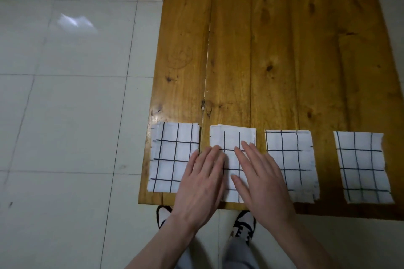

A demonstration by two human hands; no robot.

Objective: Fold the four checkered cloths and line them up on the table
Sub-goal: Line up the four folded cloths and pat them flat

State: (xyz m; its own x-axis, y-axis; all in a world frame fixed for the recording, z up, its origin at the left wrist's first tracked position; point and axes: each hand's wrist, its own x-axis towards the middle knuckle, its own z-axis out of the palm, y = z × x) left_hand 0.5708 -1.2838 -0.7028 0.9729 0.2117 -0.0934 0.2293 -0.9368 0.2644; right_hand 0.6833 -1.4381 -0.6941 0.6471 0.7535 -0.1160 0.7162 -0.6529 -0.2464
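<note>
Hands are lying flat, palms down, fingers straight and pointing away from the person. Left hand (202,178) is resting across the left edge of the second cloth (232,137), overlapping the first cloth (172,155). Right hand (261,178) is pressing the same cloth's right side, reaching onto the third cloth (290,155). Neither is gripping anything. Four folded checkered cloths are lying side by side along the near edge of the wooden table (273,50), the fourth cloth (363,166) farthest right, each with its long axis running away from the person.
</note>
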